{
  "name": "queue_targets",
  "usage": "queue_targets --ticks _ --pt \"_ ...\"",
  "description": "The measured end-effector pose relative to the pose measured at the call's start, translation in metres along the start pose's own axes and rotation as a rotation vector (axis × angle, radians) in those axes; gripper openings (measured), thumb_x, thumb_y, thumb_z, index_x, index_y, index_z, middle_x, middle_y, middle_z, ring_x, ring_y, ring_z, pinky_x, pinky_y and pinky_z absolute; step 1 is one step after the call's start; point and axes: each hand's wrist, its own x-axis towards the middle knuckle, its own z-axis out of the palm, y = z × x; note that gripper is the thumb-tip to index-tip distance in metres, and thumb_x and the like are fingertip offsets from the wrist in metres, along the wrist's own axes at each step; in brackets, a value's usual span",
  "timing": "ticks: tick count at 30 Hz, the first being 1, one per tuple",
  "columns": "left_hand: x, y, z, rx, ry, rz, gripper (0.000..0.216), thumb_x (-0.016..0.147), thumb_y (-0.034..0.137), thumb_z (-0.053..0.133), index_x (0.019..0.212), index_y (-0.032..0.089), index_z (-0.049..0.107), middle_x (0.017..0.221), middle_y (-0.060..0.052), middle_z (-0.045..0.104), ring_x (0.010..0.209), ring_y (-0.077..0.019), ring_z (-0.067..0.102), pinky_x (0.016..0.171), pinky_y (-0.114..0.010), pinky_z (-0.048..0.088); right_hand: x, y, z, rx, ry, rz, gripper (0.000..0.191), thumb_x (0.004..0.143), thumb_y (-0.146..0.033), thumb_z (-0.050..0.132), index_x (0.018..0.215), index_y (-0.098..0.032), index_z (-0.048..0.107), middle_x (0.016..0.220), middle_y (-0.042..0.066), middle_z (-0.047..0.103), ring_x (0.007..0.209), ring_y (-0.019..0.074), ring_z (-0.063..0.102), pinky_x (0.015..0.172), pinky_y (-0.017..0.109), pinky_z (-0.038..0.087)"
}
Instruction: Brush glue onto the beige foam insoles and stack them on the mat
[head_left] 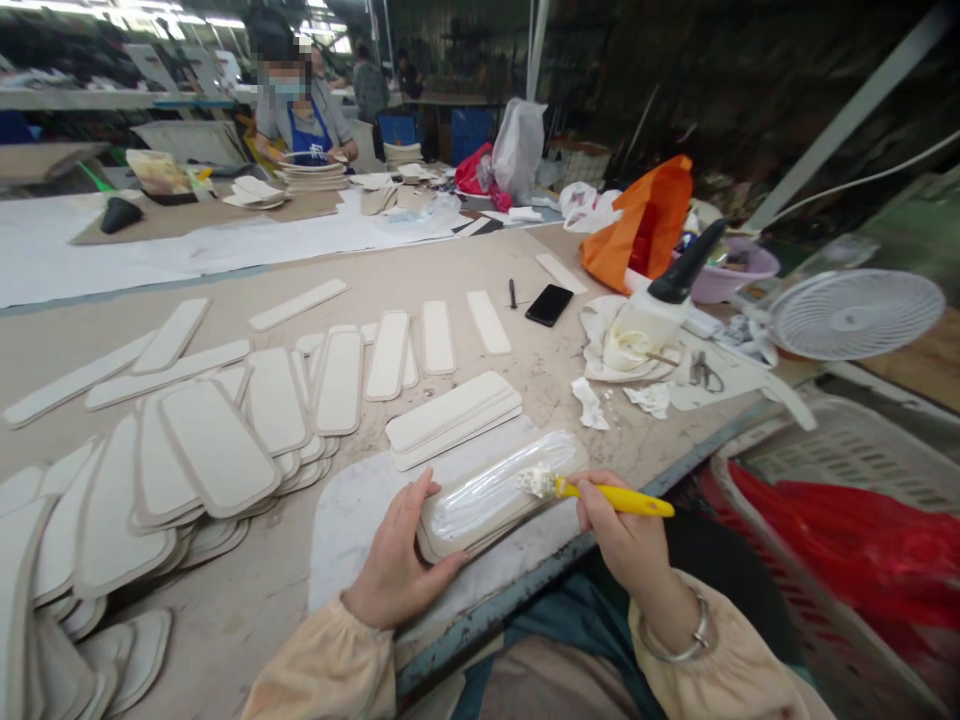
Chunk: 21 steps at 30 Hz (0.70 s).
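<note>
My right hand (626,535) grips the yellow handle of a brush (619,497). Its white-coated bristles rest on the top panel (480,485) of a small stack of long, rounded panels. Wet, glossy white glue covers much of that panel's face. At the stack's left end, my left hand (401,560) holds it, thumb along the near edge and fingers at the far side. Under the stack lies a whitish sheet (349,520). Just beyond it sits another short stack of pale panels (454,415).
Many pale panels (217,445) overlap across the table's left side. A cut white jug (637,330) with a black handle, scissors (705,372), a phone (550,305) and an orange bag (637,230) lie right. A basket (832,420) stands near my right; a co-worker (304,125) sits opposite.
</note>
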Motion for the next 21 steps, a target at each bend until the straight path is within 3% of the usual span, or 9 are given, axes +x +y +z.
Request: queue_targets --ticks 5,14,18,21 --pt "0.000 -0.003 0.001 0.053 0.021 0.026 0.088 0.074 0.034 0.069 0.145 0.019 0.019 0.124 -0.014 0.051 0.117 -0.0282 0.051 0.101 -0.047 0.043 0.014 0.007 -0.026 -0.124 0.190 -0.041 0.025 0.092 -0.037 0.046 0.089 -0.016 0.060 0.052 -0.003 0.052 0.048 0.0123 0.053 0.052 0.024 0.044" --pt "-0.001 -0.008 0.002 0.125 0.038 0.022 0.085 0.075 0.038 0.067 0.145 0.022 0.022 0.124 -0.013 0.054 0.114 -0.0295 0.055 0.097 -0.047 0.047 0.017 0.006 -0.036 -0.088 0.320 -0.046 0.023 0.092 -0.036 0.047 0.091 -0.018 0.060 0.057 -0.002 0.054 0.051 0.0132 0.054 0.055 0.026 0.044" --pt "0.000 -0.009 0.003 0.131 0.029 0.013 0.081 0.077 0.039 0.064 0.145 0.028 0.021 0.123 -0.010 0.054 0.114 -0.0305 0.054 0.096 -0.048 0.048 0.021 0.006 -0.027 0.124 0.283 -0.004 0.024 0.094 -0.037 0.045 0.092 -0.018 0.059 0.054 -0.004 0.052 0.048 0.0125 0.051 0.052 0.025 0.043" --pt "0.001 -0.012 0.006 0.122 0.054 0.009 0.078 0.079 0.040 0.059 0.146 0.030 0.021 0.121 -0.009 0.053 0.113 -0.0314 0.053 0.096 -0.050 0.047 0.023 0.005 -0.016 0.135 0.188 -0.014 0.024 0.093 -0.037 0.045 0.092 -0.018 0.061 0.055 -0.003 0.053 0.050 0.0122 0.053 0.054 0.024 0.044"
